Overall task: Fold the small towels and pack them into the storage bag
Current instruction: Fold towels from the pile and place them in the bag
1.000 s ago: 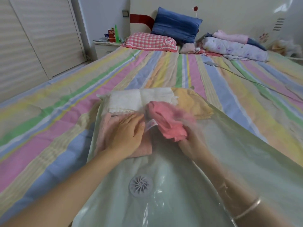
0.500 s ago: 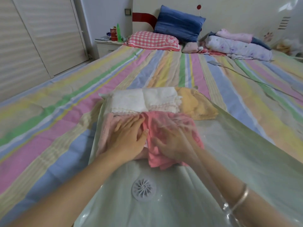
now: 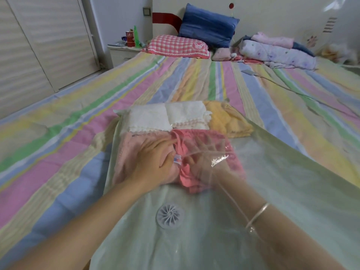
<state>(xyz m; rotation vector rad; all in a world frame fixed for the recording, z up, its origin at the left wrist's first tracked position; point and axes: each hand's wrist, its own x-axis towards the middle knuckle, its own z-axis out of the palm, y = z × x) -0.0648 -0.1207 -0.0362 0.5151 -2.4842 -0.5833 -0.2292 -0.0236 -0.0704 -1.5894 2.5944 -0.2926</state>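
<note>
Looking down from the head camera at a striped bed (image 3: 58, 152), where a clear storage bag (image 3: 272, 191) lies flat with its round valve (image 3: 170, 213) near the viewer.

The right hand (image 3: 206, 156) is inside the bag, seen hazily through the plastic. A second ago it held the coral towel (image 3: 220, 139) bunched up; now the towel lies spread under that hand, whose fingers are splayed wide and hold nothing.

The left hand (image 3: 153, 162) rests flat on top of the bag, fingers fairly straight, pressing the pale pink towel (image 3: 128, 152) just left of the coral one, much as before.

Farther in sit two white towels (image 3: 148, 117) and a yellow towel (image 3: 228, 119).

The coral towel seems to be placed, making a second row, though its near edge looks rumpled and may need smoothing.
</note>
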